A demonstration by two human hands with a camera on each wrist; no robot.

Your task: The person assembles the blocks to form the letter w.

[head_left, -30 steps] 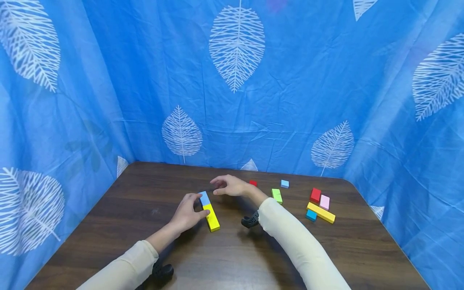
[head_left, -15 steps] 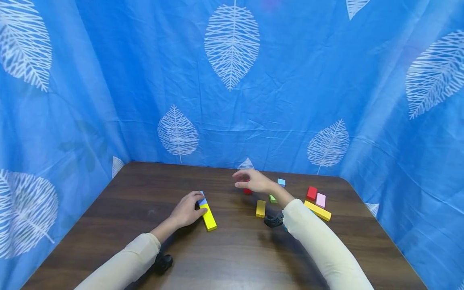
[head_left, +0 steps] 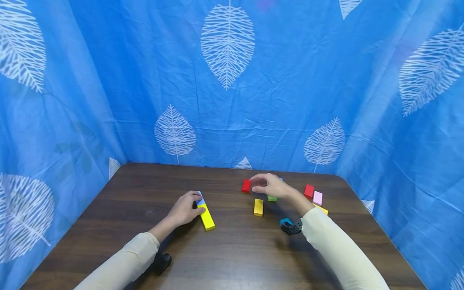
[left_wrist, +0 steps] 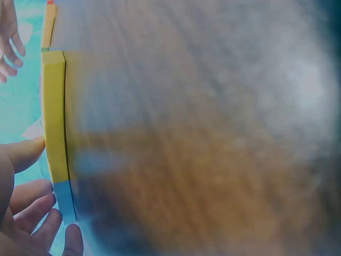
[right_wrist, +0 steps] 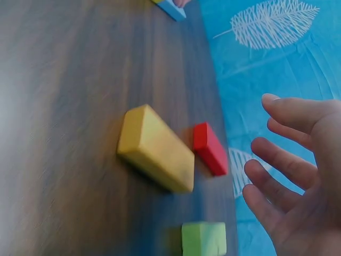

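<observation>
Backdrop: blue cloth printed with white leaves hangs around you on three sides, from 9 through 12 to 3 o'clock.
Surface: your dark wood-grain table fills the lower part of the head view.
Your left hand: it lies at about 10 o'clock of the table's middle, thumb and curled fingertips grasping the far end of the block row.
Your right hand: it hovers at about 1 o'clock, released, fingers spread and loosely bent, grasping nothing; the right wrist view shows its bare palm above the blocks.
Long yellow block: a flat bar lying on the table, running from 11 to 5 o'clock, its far end butted against the light blue block.
Short yellow block: it lies flat at 7 o'clock of your right hand, apart from it.
Red block: it lies at 9 o'clock, just beside your right fingertips.
Green block: partly hidden under your right hand.
Light blue block: small, pinched under your left fingertips.
Side cluster: a second red block and a pink block sit side by side at 3 o'clock of your right hand.
</observation>
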